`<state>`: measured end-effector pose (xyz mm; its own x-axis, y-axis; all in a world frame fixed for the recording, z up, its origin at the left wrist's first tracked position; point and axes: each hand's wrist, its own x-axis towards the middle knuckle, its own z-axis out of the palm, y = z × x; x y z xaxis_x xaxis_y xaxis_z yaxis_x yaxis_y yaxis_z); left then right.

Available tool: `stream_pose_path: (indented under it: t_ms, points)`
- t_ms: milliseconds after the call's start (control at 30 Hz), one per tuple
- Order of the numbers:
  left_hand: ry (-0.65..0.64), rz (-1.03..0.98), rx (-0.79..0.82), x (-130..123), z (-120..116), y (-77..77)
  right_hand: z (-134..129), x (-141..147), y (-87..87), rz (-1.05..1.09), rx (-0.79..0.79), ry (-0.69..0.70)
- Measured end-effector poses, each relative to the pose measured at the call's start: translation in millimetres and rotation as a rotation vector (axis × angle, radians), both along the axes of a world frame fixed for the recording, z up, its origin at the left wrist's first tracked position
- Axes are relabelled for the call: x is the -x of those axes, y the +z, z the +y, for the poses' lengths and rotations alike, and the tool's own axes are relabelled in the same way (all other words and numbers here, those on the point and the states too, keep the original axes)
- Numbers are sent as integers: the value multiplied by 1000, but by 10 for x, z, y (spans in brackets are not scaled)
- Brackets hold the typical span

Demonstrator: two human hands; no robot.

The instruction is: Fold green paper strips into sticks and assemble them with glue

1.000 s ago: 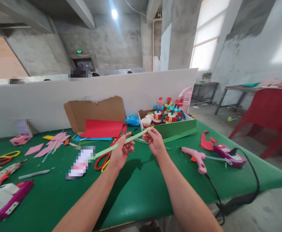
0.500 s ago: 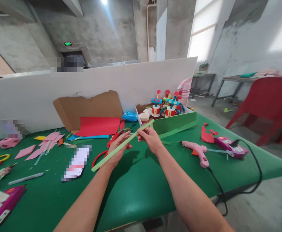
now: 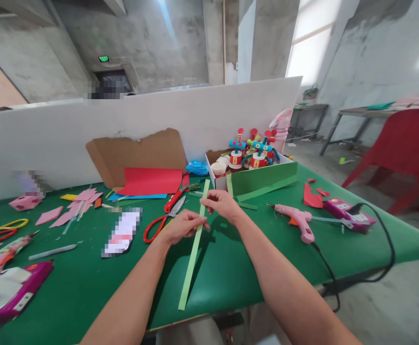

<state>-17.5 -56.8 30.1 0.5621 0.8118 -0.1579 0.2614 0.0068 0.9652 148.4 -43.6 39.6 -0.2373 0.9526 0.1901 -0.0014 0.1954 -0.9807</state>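
A long light-green paper strip [image 3: 191, 269] runs between my two hands, its lower end slanting toward the table's front edge. My left hand [image 3: 185, 225] pinches the strip with thumb and fingers around its middle. Higher up, near the strip's top end, my right hand [image 3: 221, 203] pinches it between thumb and forefinger. Just beyond my left hand lie red-handled scissors [image 3: 155, 229] with the blades pointing away. Close by are a red-handled tool [image 3: 172, 201] and a small dark coiled strip [image 3: 194, 186].
A green-sided box [image 3: 266, 179] holds paper-cup figures [image 3: 257, 160]. To the right lie a pink glue gun [image 3: 297, 219] with its cord and a purple power strip [image 3: 349, 215]. At left are a phone [image 3: 123, 232], pink paper pieces [image 3: 76, 206] and another purple power strip [image 3: 33, 292].
The strip has swung from a diagonal lying over my left hand to a steeper angle. My left hand has closed its fingers on it, and the scissors show more fully.
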Motion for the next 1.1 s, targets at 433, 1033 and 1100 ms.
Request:
stream_pose_path:
  t_ms: [433,1033,1100]
  points:
    - [-198,67,46,97,0,32,81,13,-130,97,34,-136]
    - [410,-596,74,184,241,-72,149,-365,-244,-1278,48,-573]
    - [388,-568,86,175,231,-79,155,-360,-236,-1272,76,-550]
